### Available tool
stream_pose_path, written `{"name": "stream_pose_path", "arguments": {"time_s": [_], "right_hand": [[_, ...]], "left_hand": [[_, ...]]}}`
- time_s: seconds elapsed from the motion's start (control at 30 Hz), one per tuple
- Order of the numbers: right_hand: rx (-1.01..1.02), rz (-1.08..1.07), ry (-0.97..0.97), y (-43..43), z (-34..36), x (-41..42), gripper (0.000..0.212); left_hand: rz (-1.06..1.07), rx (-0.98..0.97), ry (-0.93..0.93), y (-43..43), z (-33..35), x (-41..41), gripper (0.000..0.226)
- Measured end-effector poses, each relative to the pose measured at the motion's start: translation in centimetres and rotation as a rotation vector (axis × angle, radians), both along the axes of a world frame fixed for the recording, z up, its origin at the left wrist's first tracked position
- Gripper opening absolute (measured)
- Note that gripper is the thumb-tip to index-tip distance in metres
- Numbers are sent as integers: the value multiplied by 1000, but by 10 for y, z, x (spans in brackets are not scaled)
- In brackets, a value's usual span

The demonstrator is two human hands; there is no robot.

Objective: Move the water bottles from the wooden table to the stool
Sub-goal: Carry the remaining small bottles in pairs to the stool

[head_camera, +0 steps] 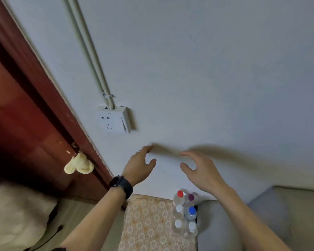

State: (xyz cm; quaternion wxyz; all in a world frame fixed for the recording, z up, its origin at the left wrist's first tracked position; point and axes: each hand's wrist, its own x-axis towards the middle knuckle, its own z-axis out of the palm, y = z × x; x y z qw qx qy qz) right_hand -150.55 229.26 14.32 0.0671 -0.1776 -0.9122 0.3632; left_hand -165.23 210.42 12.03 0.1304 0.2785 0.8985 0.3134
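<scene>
- Hands raised before the wall (207, 69), well apart: left hand (140, 164) and right hand (199, 169) both spread, fingers loosely curved, holding and touching nothing.
- Water bottles (185, 214) stand clustered at the right edge of the floral-covered table (145, 223), below the right hand.

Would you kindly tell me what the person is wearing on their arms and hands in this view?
The left hand has a dark smartwatch with a wide black band on its wrist and a thin silvery ring on one finger. The right hand wears nothing that shows. Both forearms are bare, and neither hand is gloved.
</scene>
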Motion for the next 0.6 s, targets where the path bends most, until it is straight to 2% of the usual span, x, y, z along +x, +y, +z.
{"name": "stream_pose_path", "arguments": {"time_s": [0.17,0.3,0.43,0.6], "right_hand": [[23,144,151,-17,24,-24,31],[-18,291,151,-63,16,-52,25],[-82,534,121,-150,17,-74,22],[-90,895,193,-297,41,-74,21]], "left_hand": [[169,1,38,-51,23,2,53],[393,-17,20,-127,17,26,53],[652,-65,3,-232,11,80,51],[1032,-51,63,-372,34,173,47]]}}
